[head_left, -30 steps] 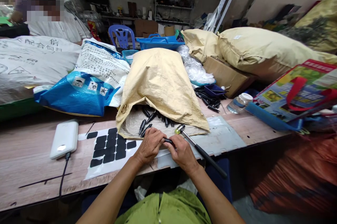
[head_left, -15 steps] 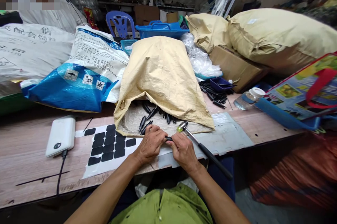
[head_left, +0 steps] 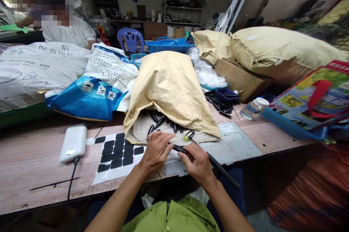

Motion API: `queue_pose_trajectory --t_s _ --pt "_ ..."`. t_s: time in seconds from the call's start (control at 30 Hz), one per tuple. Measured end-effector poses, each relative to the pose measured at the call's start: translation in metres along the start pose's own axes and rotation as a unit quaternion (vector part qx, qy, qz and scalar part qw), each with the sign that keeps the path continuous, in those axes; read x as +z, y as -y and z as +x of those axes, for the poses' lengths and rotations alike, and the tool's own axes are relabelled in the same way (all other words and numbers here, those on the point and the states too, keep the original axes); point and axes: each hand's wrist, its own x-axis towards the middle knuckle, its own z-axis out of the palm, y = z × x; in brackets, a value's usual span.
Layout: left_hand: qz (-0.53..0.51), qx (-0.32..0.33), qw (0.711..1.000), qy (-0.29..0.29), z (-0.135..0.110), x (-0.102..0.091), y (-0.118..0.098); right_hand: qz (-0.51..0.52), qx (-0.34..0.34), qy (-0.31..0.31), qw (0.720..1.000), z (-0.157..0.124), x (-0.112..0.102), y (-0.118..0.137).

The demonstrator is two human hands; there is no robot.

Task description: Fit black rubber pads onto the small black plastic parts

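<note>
My right hand [head_left: 198, 162] is closed around a slim black pen-like piece [head_left: 179, 148], whose end points left out of the fingers. Beside that end is my left hand [head_left: 156, 152], its fingers stretched out and its thumb close to the piece; whether it touches is unclear. Several similar black pieces [head_left: 160, 122] lie in the open mouth of a tan woven sack [head_left: 169, 83] just beyond my hands. A small hammer [head_left: 222, 170] with a yellow-tipped head and a dark handle lies past my right hand, its handle sticking out over the table edge.
To the left are a sheet of black stickers [head_left: 117, 154] and a white power bank [head_left: 73, 143] with a cable. Blue-and-white sacks [head_left: 92, 86] stand behind. Rightward are more black parts [head_left: 218, 103], a clear jar [head_left: 255, 108] and a bright bag [head_left: 308, 97]. A person [head_left: 65, 30] sits far left.
My left hand has loosened from the black piece and its fingers have straightened. More of the piece shows in my right hand. The view has tilted up, bringing more of the person into sight.
</note>
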Motion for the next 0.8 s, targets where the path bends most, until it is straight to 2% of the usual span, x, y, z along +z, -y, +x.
queue_pose_trajectory --t_s 0.03,0.1,0.17,0.2,0.27,0.37,0.47,0.53,0.63,0.7,0.77,0.8 --pt "0.01 -0.031 0.999 -0.043 0.001 -0.006 0.004 0.014 0.0 0.017 1.0 -0.006 -0.011 0.006" --pt "0.038 -0.116 0.985 -0.123 0.003 -0.018 0.017 0.038 0.001 0.13 0.991 -0.021 -0.029 0.016" --pt "0.071 -0.183 0.97 -0.143 0.006 -0.025 0.034 0.017 0.008 0.232 0.973 -0.038 -0.037 0.022" --pt "0.092 -0.205 0.966 -0.131 0.006 -0.027 0.042 -0.01 0.012 0.261 0.965 -0.047 -0.035 0.022" --pt "0.129 -0.232 0.96 -0.083 0.007 -0.025 0.053 -0.077 0.03 0.279 0.957 -0.064 -0.021 0.017" --pt "0.16 -0.252 0.954 -0.027 0.004 -0.02 0.061 -0.165 0.058 0.274 0.946 -0.086 0.011 0.004" --pt "0.161 -0.259 0.952 -0.022 -0.001 -0.021 0.061 -0.192 0.079 0.306 0.929 -0.095 0.027 0.001" --pt "0.15 -0.251 0.955 -0.042 -0.003 -0.026 0.057 -0.15 0.083 0.319 0.932 -0.093 0.021 0.009" --pt "0.114 -0.199 0.971 -0.064 -0.003 -0.03 0.04 -0.019 0.083 0.274 0.958 -0.074 -0.006 0.021" --pt "0.079 -0.138 0.987 -0.033 -0.001 -0.024 0.024 0.028 0.078 0.19 0.978 -0.055 -0.026 0.02" --pt "0.061 -0.107 0.992 0.006 0.002 -0.012 0.011 -0.028 0.073 0.058 0.995 -0.037 -0.039 0.007" --pt "0.056 -0.106 0.993 0.018 0.002 -0.004 0.007 -0.086 0.076 0.015 0.993 -0.03 -0.042 -0.002"
